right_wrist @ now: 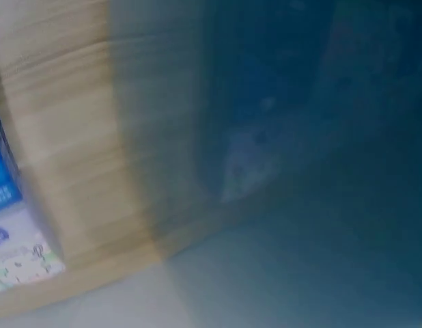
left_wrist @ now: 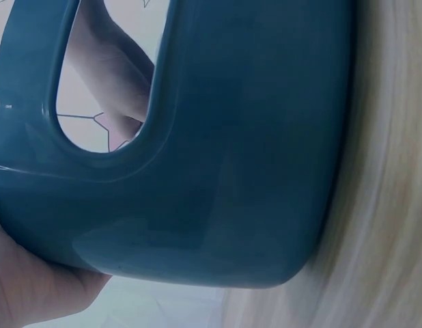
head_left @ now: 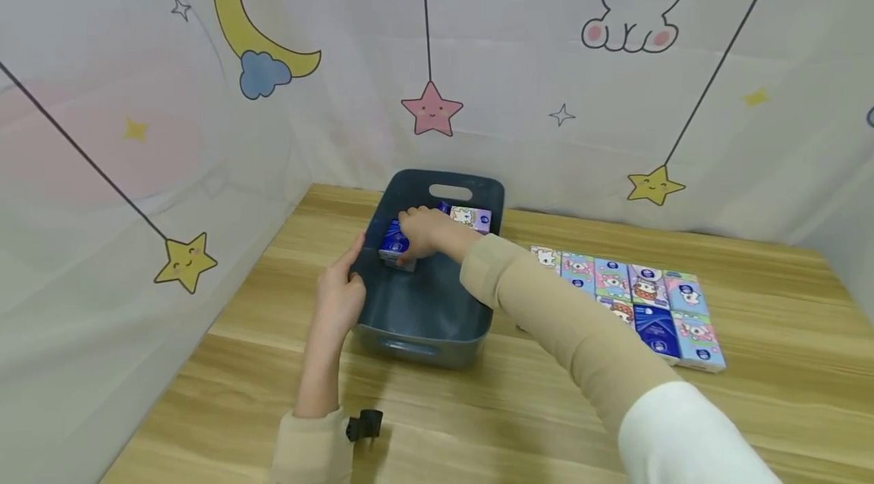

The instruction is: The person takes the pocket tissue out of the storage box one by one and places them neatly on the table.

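Note:
A dark blue-grey plastic bin [head_left: 426, 309] with handle slots stands on the table. My left hand [head_left: 340, 293] grips its left rim, one finger stretched along the edge; in the left wrist view part of that hand [left_wrist: 40, 287] shows beside the bin's end wall [left_wrist: 218, 164]. Inside the bin, my right hand [head_left: 430, 232] holds a blue tissue pack [head_left: 394, 240] at the far left, fingers over its top and thumb at its near side. Next to it lies a patterned tissue pack [head_left: 471, 218], partly covered by the hand. The right wrist view is mostly the blurred bin wall [right_wrist: 320, 205].
Right of the bin, several tissue packs [head_left: 658, 328] lie in two rows, some hidden behind my right sleeve [head_left: 580, 332]. A small black object [head_left: 365, 425] is by my left cuff. A printed cloth [head_left: 519, 89] hangs behind the wooden table [head_left: 478, 416].

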The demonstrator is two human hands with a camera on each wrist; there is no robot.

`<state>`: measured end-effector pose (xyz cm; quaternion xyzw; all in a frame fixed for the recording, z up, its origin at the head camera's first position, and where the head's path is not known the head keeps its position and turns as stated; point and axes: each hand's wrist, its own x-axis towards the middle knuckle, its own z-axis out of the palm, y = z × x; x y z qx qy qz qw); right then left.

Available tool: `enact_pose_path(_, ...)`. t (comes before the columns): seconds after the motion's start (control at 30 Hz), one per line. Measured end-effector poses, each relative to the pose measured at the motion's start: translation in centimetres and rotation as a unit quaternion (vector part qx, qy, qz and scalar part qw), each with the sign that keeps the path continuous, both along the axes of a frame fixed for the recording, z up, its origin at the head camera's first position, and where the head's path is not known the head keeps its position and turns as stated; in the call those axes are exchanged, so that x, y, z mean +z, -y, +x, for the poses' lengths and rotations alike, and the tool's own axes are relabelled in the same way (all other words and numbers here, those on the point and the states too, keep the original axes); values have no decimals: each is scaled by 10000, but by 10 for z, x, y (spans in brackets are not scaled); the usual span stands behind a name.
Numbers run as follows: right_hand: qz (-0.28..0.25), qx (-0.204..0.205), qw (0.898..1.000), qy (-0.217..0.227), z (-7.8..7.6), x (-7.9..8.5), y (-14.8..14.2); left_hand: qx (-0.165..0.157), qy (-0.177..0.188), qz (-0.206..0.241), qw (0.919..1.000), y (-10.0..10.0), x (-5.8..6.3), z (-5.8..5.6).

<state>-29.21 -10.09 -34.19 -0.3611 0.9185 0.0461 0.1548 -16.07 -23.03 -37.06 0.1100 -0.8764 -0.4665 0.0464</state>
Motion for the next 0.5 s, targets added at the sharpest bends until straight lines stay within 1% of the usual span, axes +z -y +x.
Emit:
enact_pose_path(0.17, -89, -23, 9999, -117, -2, -7, -1, -12, -30, -28, 10000, -1, 2, -1)
enact_pose_path(0.27, -45, -27, 9999, -140, -9, -13, 0, -4, -57, -19, 10000, -1, 2, -1)
enact_pose_path(0.3, -103, 57, 9996, -247, -16, -23, 0, -6, -65, -7, 10000, -1, 2, -1)
enact_pose_path(0.37, -40, 102, 9997, -207, -19, -26, 1, -7, -73, 70, 9999, -1, 2, -1)
enact_pose_path(0.43, -12, 150, 9997, -181, -19, -27, 1, -4, -81, 97, 9999, -1, 1, -1)
enact_pose_path(0.5, -95, 208, 9995, -206, -17, -26, -1, 4, -86, 116, 9999, -1, 0, -1)
